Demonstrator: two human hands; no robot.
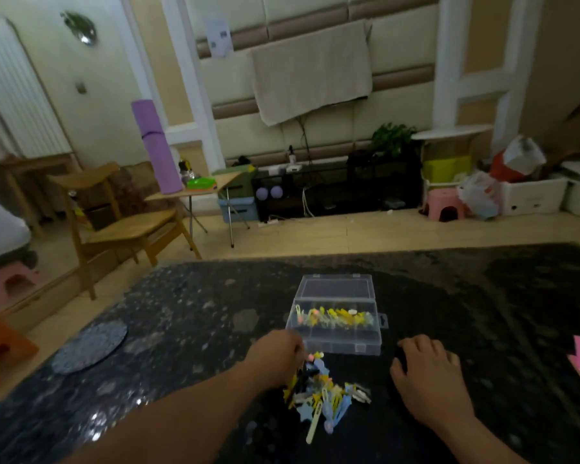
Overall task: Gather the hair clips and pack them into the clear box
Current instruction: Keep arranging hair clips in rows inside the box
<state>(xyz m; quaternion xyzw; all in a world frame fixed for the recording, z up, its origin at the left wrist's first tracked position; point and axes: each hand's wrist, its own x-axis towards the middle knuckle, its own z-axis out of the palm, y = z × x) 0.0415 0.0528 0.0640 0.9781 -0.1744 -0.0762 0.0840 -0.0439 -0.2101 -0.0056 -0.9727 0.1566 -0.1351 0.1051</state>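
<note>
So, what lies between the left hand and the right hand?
The pile of clips lies on the table between the left hand and the right hand, on the near side of the box. The head view shows it.

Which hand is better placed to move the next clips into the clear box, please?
Probably the left hand: it is at the far end of the clip pile, next to the open clear box. The right hand rests on the table beside the pile.
</note>
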